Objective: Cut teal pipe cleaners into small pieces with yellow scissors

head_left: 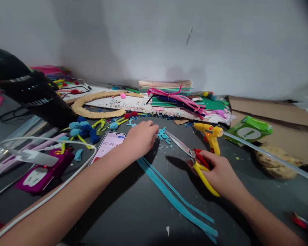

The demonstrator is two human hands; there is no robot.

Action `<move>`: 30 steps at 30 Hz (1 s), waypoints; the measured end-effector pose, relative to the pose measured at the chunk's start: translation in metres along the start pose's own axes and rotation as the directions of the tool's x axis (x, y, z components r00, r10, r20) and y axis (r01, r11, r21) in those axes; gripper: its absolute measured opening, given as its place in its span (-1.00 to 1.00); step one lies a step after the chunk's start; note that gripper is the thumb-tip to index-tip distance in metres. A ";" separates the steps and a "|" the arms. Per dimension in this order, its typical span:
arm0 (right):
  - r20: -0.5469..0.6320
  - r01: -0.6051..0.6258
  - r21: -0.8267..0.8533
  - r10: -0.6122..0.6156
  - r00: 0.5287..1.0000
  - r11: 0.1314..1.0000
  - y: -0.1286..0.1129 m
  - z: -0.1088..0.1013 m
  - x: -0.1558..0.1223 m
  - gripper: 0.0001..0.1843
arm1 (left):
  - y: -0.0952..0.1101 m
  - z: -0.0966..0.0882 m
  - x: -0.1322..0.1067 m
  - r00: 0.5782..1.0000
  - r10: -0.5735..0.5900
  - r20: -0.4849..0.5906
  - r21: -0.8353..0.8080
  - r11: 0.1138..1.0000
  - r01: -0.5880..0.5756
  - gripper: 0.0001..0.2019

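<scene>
My left hand (141, 137) is closed over one end of a bundle of light-blue pipe cleaners (174, 201), and the fingertips are hidden from me. The loose lengths trail from under the palm toward the front right of the dark table. Short cut blue pieces (164, 136) lie scattered just beyond the fingers. In my right hand (218, 172) are scissors with red and yellow handles (201, 167). Their blades point up and left at the cut pieces, without touching the pipe cleaners.
A yellow glue gun (210, 135) with a long clear stick stands behind my right hand, near a green packet (247, 131). Left are a phone (109, 145), a purple box (45, 171), a white cable (66, 181) and a black bottle (33, 90). Craft supplies line the wall.
</scene>
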State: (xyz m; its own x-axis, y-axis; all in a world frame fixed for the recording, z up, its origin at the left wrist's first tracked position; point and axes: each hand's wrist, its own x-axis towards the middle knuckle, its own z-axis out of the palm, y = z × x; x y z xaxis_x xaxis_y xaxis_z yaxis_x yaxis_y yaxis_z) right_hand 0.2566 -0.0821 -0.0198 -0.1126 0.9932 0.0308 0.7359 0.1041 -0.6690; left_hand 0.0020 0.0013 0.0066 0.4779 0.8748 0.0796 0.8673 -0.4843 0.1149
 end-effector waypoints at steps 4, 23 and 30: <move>-0.011 -0.009 0.024 0.009 1.000 1.000 0.000 -0.001 -0.002 -0.74 | 0.007 0.013 0.019 0.996 -0.048 0.069 0.081 0.996 0.042 -0.85; 0.004 0.001 -0.013 -0.001 1.000 1.000 0.004 -0.002 0.000 -0.76 | -0.013 0.000 -0.021 0.997 -0.027 -0.069 -0.356 0.935 0.001 -0.92; 0.043 -0.030 -0.037 0.031 0.999 0.999 0.004 0.005 0.002 -0.76 | 0.001 0.000 -0.050 0.991 0.083 -0.107 -0.513 0.849 -0.126 -0.83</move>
State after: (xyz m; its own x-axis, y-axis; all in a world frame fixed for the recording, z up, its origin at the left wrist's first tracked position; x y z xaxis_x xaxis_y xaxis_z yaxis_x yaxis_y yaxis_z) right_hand 0.2560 -0.0803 -0.0256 -0.1180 0.9928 -0.0222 0.7631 0.0764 -0.6418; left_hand -0.0211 -0.0426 0.0028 0.5304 0.8253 0.1939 0.6051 -0.5287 0.5952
